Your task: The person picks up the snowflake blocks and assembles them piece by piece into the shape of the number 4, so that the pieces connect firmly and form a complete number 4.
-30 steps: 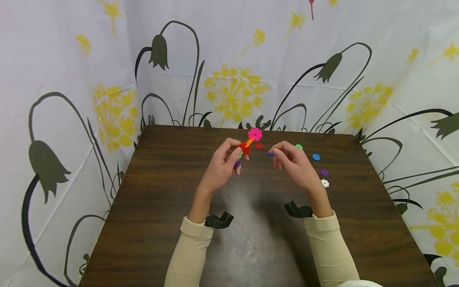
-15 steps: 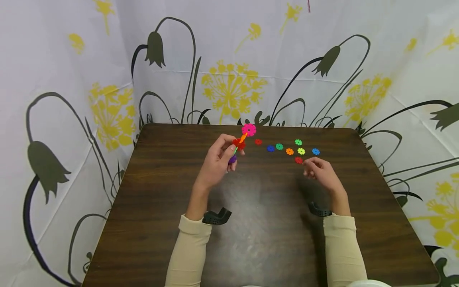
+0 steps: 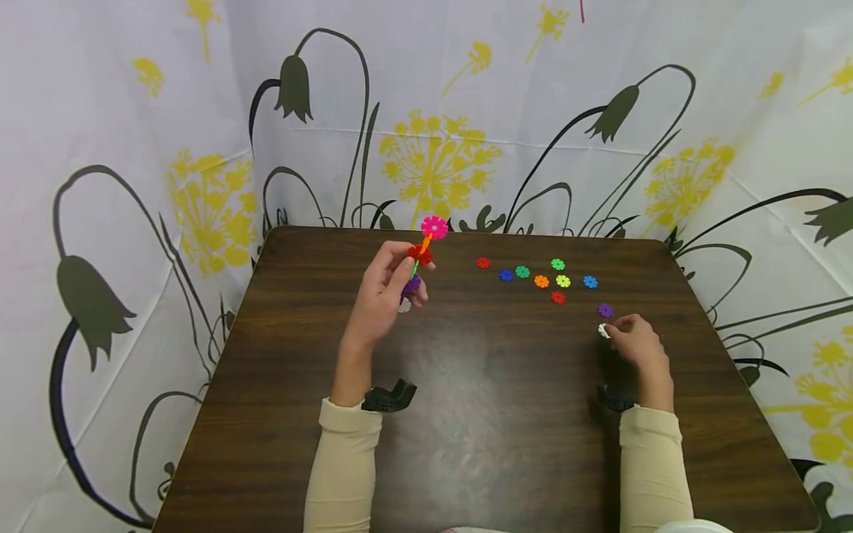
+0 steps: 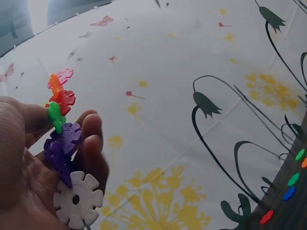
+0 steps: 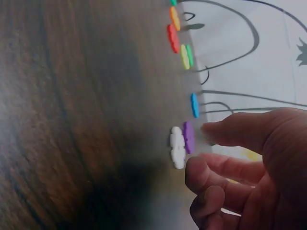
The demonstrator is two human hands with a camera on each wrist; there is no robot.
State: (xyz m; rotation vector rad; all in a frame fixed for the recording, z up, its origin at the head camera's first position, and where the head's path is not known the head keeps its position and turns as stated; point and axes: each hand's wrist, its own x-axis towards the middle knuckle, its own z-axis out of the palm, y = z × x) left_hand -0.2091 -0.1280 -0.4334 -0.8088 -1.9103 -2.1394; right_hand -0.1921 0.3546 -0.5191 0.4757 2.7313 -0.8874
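My left hand (image 3: 376,303) pinches a chain of interlocking flower-shaped discs (image 4: 60,115) between thumb and fingers, raised above the table. From its top the chain runs pink (image 3: 435,227), orange, red, green and purple, with a white disc (image 4: 78,200) at the bottom end. Part of the chain is hidden behind the thumb. Over at the right, my right hand (image 3: 638,342) reaches a loose white disc (image 5: 177,147) on the table. In the right wrist view, a gap separates thumb and forefinger, and nothing is gripped there. A loose purple disc (image 5: 188,137) lies just beyond.
Several more loose discs lie toward the table's back right, among them a blue one (image 3: 506,275), an orange one (image 3: 541,281) and a light blue one (image 3: 590,282). A patterned curtain (image 3: 433,89) hangs behind the wooden table (image 3: 480,414).
My right hand has moved right and nearer me, from beside the dark blue disc to the loose white disc. Holding the chain, my left hand has shifted slightly left.
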